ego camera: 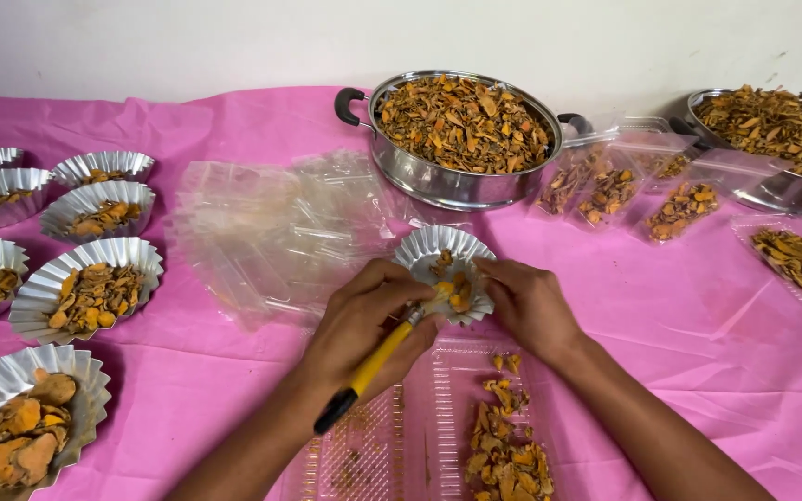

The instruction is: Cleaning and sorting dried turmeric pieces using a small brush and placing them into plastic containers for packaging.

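Observation:
My left hand [364, 320] grips a tool with a yellow and black handle [364, 374]; its tip reaches into a small fluted foil cup [429, 246] that my right hand [526, 306] holds tilted. Orange dried slices [457, 289] lie in the cup at the tool's tip. Directly below my hands an open clear plastic clamshell box [438, 417] rests on the pink tablecloth [679, 334], with a pile of the same orange slices [508, 445] in its right half.
A steel pot [438, 181] heaped with dried orange slices stands at the back centre, a second one [772, 190] at the back right. Filled clear packs [614, 190] lie between them. Several filled foil cups [95, 292] line the left side. Empty clear boxes [271, 232] lie mid-table.

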